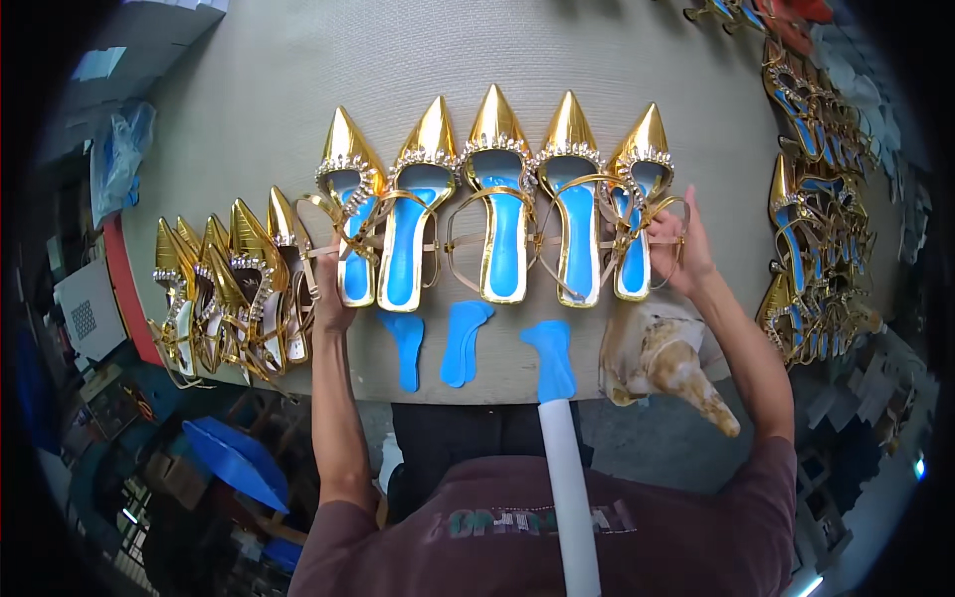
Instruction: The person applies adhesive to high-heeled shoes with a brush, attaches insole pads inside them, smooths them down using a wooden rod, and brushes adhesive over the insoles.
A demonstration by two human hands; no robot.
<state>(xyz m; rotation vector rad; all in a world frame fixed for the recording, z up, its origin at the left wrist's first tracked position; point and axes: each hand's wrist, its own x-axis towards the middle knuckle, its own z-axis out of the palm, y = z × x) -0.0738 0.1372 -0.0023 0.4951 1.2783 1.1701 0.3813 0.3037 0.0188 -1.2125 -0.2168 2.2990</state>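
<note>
One white tube sticks up at 6 o'clock, right over a maroon shirt, its top end meeting a few blue insoles at the table edge. Two more little piles of insoles sit near 6 and 8 o'clock, and a crusty, brown-stained lump hangs over the edge at 4.

Past those, five gold pointy shoes stand side by side from about 10 round to 2, toes at 12, blue showing inside each. The left hand is at 9 o'clock against the end shoe; its fingers are mostly hidden, so I can't tell how closed it is. The right hand, between 2 and 3, is loosely spread behind a strap at the other end; can't tell if it's pressing.

Farther out, a bunch of gold shoes leans together at 9, more crowd the table around 3, and a plastic bag sits at 10.
</note>
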